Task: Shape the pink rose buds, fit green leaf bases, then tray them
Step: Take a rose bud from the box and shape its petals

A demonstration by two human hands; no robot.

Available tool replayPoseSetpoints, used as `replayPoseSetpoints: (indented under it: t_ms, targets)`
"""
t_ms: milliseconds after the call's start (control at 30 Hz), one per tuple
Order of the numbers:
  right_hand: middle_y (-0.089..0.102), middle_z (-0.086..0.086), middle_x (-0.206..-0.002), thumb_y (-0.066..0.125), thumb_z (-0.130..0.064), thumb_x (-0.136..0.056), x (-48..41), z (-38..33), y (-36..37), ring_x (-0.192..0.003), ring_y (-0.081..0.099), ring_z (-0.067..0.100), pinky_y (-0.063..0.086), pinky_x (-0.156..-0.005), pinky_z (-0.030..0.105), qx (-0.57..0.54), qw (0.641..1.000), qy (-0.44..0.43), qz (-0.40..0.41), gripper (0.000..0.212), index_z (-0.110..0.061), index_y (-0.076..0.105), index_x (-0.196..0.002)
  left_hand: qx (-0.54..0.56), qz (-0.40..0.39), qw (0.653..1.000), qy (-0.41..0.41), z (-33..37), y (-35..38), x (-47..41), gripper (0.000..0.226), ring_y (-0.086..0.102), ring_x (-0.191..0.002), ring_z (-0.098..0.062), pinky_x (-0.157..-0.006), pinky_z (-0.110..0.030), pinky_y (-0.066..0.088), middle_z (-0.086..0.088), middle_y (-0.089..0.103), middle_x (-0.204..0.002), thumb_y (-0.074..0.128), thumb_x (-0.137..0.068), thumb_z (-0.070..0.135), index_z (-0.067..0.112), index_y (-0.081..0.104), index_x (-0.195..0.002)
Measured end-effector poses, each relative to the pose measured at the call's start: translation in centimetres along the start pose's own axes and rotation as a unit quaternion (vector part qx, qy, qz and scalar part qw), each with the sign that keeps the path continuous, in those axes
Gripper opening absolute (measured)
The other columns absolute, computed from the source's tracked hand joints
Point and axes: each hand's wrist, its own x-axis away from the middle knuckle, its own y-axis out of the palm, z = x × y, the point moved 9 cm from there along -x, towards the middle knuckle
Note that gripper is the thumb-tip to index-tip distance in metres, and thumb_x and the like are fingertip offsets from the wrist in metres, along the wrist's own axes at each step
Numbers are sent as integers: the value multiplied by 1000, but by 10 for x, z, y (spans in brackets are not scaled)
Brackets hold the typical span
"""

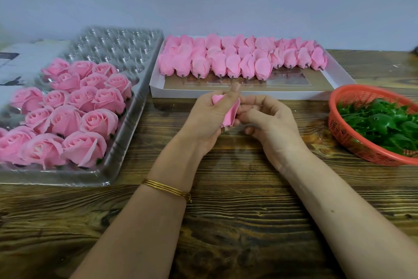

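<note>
Shaping step. Left hand curled round bud, held above desk centre. Right hand pinches outer petal edge. Peel petals outward gently, one at a time, turning bud (thin petals probably tear easily). Leaf bases wait in red basket, right.

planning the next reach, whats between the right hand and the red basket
Only bare wooden table lies between the right hand and red basket, shown in the head view.
</note>
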Motion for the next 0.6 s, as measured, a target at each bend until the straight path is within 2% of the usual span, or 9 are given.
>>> replayPoseSetpoints:
  t_ms: [67,133,200,233,300,367,400,500,600]
  targets:
    - [72,14,-92,70,1,-78,0,-1,-1,-79,63,19,43,-63,27,4,1000,-6,7,31,-1,65,-109,-7,2,1000,5,3,1,2,34,57,-62,-10,-59,-21,48,-3,60,-69,59,-95,37,4,64,-87]
    - [71,13,-90,72,-2,-75,0,-1,0,-79,63,19,43,-62,27,0,1000,-6,2,33,-2,66,-108,-9,7,1000,12,6,1,3,38,61,-68,-19,-68,-30,50,-13,62,-75,57,-96,35,-2,64,-89]
    - [69,12,-89,74,-4,-73,0,-1,3,-78,62,19,44,-60,24,-3,1000,-6,-5,31,-5,67,-104,-9,13,1000,8,7,3,5,48,65,-95,-43,-90,-50,52,-34,65,-101,57,-97,33,-14,60,-103]
    - [69,11,-87,75,-1,-75,0,-1,4,-75,62,17,45,-57,21,-2,1000,-8,-5,28,-6,67,-102,-10,14,1000,5,6,4,6,53,62,-107,-48,-98,-56,49,-38,62,-111,56,-97,33,-18,58,-109]
    - [69,5,-79,74,4,-76,-1,-1,4,-66,63,11,45,-52,16,-2,1000,-11,-2,25,-8,68,-97,-17,7,1000,13,7,6,6,50,64,-100,-47,-93,-51,54,-34,66,-100,55,-98,32,-17,60,-103]
    - [67,-1,-72,76,4,-76,-1,0,4,-61,61,8,44,-50,15,-4,1000,-11,-1,25,-10,67,-94,-25,-5,1000,16,8,8,7,40,63,-83,-34,-77,-38,57,-18,63,-80,53,-99,32,-7,63,-96]
    - [66,-2,-70,77,3,-75,-2,1,4,-60,61,7,44,-50,15,-5,1000,-10,-2,25,-10,67,-94,-27,-9,1000,14,8,8,7,39,61,-82,-31,-74,-36,56,-16,60,-79,53,-99,33,-5,63,-97]
    - [65,-4,-67,79,1,-75,-3,2,4,-58,60,6,45,-50,14,-19,1000,-10,-7,25,-9,68,-95,-25,-24,999,13,9,11,8,42,59,-84,-30,-84,-43,53,-17,59,-82,56,-95,38,-4,64,-96]
    - [63,-3,-67,80,-1,-74,-4,5,4,-59,60,9,45,-50,15,-27,1000,-7,-12,24,-10,68,-92,-25,-39,999,19,11,13,9,45,61,-80,-28,-83,-47,52,-17,59,-79,63,-81,42,-2,63,-87]
